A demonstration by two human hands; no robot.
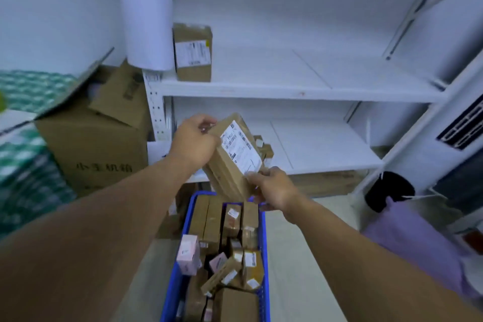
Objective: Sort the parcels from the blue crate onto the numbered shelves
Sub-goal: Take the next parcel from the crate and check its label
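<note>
Parcel (235, 154) between left hand (194, 142), right hand (274, 188)

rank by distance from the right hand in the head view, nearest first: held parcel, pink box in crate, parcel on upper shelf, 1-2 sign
1. held parcel, gripped by the right hand
2. pink box, lower left in crate
3. shelf parcel, upper left
4. 1-2 sign, top left

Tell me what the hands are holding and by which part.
One brown cardboard parcel with a white label, held by both: the left hand grips its upper left edge, the right hand pinches its lower right corner.
</note>
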